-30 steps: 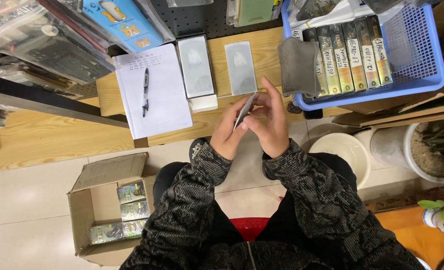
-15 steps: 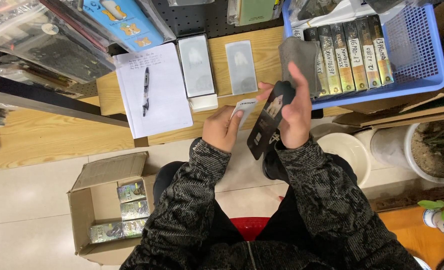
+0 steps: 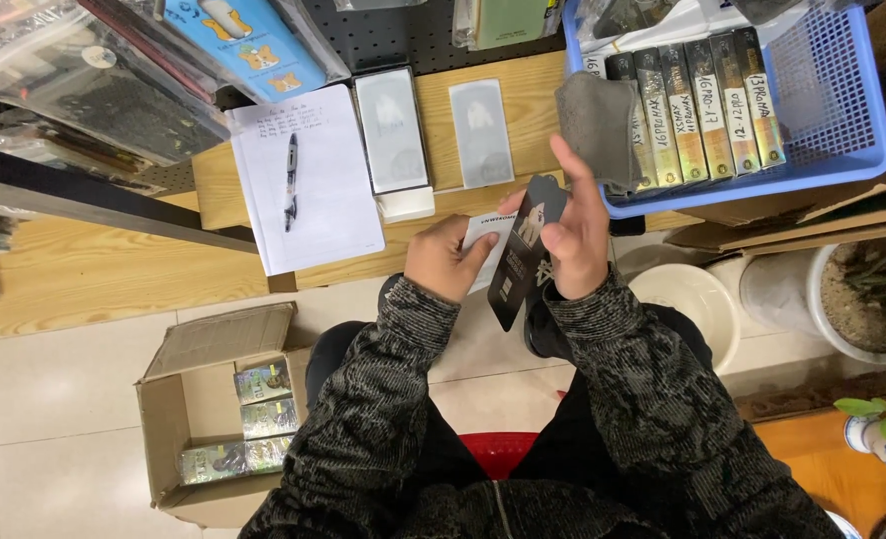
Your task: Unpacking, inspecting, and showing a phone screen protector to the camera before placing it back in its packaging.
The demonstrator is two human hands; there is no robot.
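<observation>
Right hand grips a tilted black card; left hand pinches a white sleeve.

Bench: pale wood, matt, visible grain. Black card sleeve above the bench's near edge looked like glossy printed cardboard; white card beside it, matt paper. Basket at the bench's right end: blue moulded plastic mesh, with a grey cloth, soft and matt, draped over its rim.
</observation>
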